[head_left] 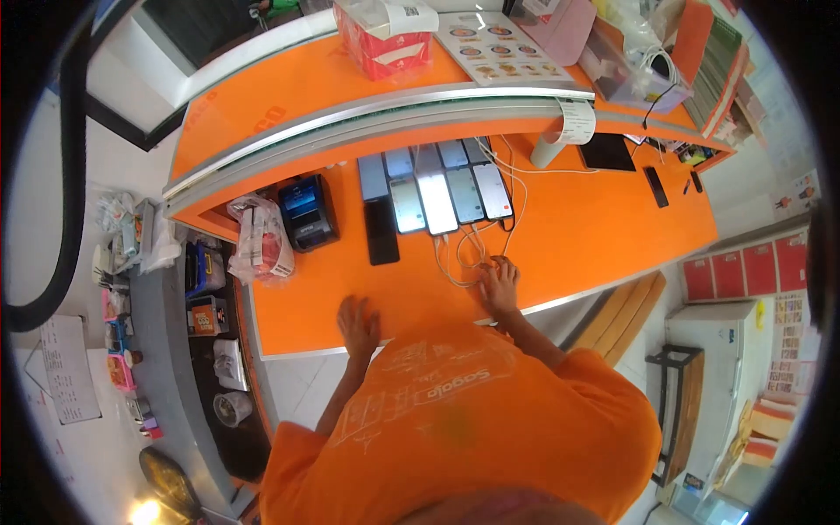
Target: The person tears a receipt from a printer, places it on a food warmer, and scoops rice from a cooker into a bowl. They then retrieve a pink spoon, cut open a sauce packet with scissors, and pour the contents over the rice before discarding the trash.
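Note:
My left hand lies at the front edge of the orange counter, its fingers spread on the surface. My right hand is open too, fingertips down on the counter beside the loops of white charging cables. Beyond my hands, several phones lie side by side in two rows with lit screens, and the brightest phone is near the middle. To their left is a phone with a dark screen. Neither hand holds anything.
Left of the phones stands a black printer beside a plastic-wrapped bundle. A receipt strip hangs from the raised shelf. On that shelf are a red box, a picture menu and a clear bin.

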`<act>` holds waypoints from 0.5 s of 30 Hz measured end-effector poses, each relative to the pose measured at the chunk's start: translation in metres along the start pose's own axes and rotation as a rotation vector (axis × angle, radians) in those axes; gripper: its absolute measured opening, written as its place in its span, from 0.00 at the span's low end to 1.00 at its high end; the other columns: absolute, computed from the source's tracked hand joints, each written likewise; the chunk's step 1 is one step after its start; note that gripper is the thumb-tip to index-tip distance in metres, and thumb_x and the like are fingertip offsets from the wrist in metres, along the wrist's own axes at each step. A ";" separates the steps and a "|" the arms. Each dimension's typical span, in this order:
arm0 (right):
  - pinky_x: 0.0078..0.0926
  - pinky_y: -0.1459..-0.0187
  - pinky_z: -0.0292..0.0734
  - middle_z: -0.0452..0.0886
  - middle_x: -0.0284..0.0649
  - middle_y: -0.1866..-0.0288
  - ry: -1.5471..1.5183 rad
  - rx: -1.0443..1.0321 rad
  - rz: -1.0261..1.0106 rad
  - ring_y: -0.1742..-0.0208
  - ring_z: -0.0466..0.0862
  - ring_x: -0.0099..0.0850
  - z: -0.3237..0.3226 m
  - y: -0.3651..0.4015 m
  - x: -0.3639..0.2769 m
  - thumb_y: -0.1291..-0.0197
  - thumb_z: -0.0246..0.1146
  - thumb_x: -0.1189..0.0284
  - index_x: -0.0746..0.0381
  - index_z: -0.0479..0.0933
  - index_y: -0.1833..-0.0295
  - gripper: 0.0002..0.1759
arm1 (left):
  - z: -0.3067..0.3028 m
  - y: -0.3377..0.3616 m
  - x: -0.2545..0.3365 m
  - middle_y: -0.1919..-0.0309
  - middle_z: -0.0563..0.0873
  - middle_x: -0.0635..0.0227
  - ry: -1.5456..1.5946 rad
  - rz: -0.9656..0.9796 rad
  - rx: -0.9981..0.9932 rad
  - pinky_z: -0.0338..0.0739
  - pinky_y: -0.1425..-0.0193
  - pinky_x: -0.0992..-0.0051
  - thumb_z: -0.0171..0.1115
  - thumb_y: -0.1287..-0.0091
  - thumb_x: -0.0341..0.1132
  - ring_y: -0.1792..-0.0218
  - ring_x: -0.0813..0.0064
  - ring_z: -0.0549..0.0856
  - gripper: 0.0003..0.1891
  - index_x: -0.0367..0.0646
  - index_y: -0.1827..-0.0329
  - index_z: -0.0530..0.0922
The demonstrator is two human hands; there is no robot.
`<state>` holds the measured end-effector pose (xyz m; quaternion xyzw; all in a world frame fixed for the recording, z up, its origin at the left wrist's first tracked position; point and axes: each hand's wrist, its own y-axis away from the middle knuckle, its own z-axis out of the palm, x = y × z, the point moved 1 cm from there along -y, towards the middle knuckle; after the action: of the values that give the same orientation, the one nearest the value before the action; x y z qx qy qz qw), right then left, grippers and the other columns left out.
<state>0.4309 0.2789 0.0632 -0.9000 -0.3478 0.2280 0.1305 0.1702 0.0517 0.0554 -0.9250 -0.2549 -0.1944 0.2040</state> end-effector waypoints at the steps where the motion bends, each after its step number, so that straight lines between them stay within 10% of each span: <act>1: 0.54 0.37 0.53 0.65 0.46 0.38 0.048 -0.028 -0.023 0.31 0.59 0.49 0.005 -0.002 0.003 0.47 0.63 0.67 0.58 0.70 0.45 0.22 | 0.002 0.002 0.003 0.33 0.64 0.49 -0.003 -0.011 0.003 0.56 0.32 0.49 0.59 0.34 0.44 0.32 0.47 0.62 0.25 0.45 0.36 0.70; 6: 0.54 0.38 0.53 0.66 0.47 0.39 -0.037 -0.071 -0.085 0.35 0.62 0.49 0.009 -0.001 0.006 0.45 0.62 0.63 0.60 0.70 0.45 0.23 | 0.015 0.003 0.003 0.35 0.66 0.50 -0.008 -0.224 0.273 0.56 0.34 0.50 0.55 0.33 0.48 0.36 0.49 0.65 0.24 0.46 0.38 0.71; 15: 0.50 0.43 0.59 0.68 0.51 0.43 0.150 0.153 0.112 0.42 0.67 0.50 -0.030 -0.009 0.132 0.43 0.61 0.65 0.59 0.71 0.46 0.20 | 0.017 0.006 0.005 0.37 0.70 0.55 -0.215 -0.339 0.189 0.46 0.35 0.46 0.53 0.33 0.51 0.36 0.55 0.66 0.24 0.48 0.39 0.71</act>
<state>0.5274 0.3739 0.0503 -0.9199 -0.2679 0.1929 0.2115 0.1818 0.0567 0.0415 -0.8611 -0.4441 -0.1012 0.2259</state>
